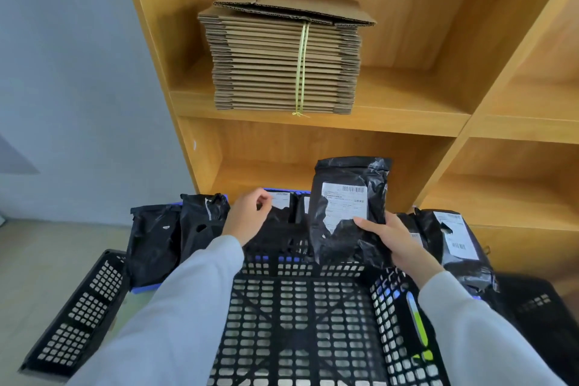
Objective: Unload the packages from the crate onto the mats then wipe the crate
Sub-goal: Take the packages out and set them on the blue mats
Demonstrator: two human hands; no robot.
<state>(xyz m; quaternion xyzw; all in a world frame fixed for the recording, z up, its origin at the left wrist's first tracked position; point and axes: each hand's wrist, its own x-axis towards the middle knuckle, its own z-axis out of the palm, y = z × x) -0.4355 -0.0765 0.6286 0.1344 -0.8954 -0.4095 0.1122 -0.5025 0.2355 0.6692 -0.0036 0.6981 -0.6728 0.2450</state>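
In the head view, the right hand [396, 244] was seen gripping a black package [347, 213] by its lower right edge, the thumb laid across the white label and the fingers curled behind. The package was held upright above the far wall of the black crate [300, 323], label facing the camera. The left hand [250, 213] was reached forward over the crate's far wall, its fingers curled and pinching the top of another black package [282, 213] that stood just beyond that wall. Both forearms were covered by pale sleeves [188, 298].

The crate's perforated floor was seen bare, apart from a green and black object [418, 329] lying against its right inner wall; what it was could not be told. Further black packages were laid on the left [156, 241] and on the right [454, 241], on blue mats [141, 290] of which only edges were visible. A black perforated panel [78, 310] was seen lying flat left of the crate, and a dark one at the right.

Behind the packages a wooden shelf unit [391, 122] was stood close, with a tied stack of flattened cardboard boxes [285, 63] on an upper shelf. A grey wall [72, 72] was seen at the left. Open room was left mainly above the crate and towards the left.
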